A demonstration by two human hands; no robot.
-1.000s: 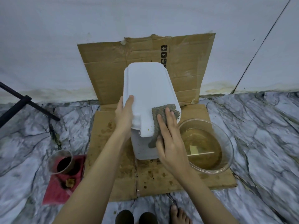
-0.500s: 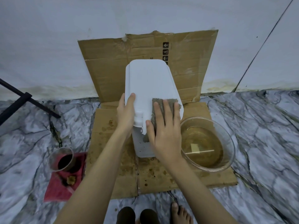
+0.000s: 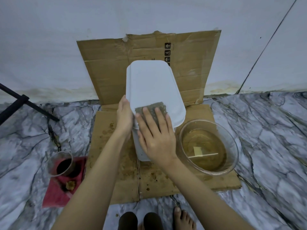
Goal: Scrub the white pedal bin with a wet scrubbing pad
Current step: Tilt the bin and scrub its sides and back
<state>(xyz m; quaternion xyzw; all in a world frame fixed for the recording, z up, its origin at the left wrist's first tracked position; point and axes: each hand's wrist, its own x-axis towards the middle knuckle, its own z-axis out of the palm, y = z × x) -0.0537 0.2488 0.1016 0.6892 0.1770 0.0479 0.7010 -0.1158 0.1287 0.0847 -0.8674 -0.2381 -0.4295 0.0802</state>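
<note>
The scrubbing pad (image 3: pixel 151 108) had travelled since a second before: then it hung over the near right corner of the lid, draping down the bin's front, and now it lay flat on top of the lid (image 3: pixel 152 87), nearer the left edge. That suggested the person had moved from the corner and front face to the top surface, with most of the lid still to be covered.

The white bin (image 3: pixel 150 97) stood on stained cardboard (image 3: pixel 166 181) on the marble floor (image 3: pixel 265 130), tipped slightly toward the person, with a second sheet propped against the wall behind it. A glass bowl (image 3: pixel 232 143) of brownish water sat just to its right.

The right hand (image 3: pixel 156 135) reached forward over the bin's front, palm down, fingers spread and pressed flat on the pad rather than pinching it. The left hand (image 3: pixel 124 117) braced the lid's left edge, its grip loosely curled against the rim with the thumb side up; how far the fingers wrapped underneath could not be told. Both forearms stretched straight out from the body.
</note>
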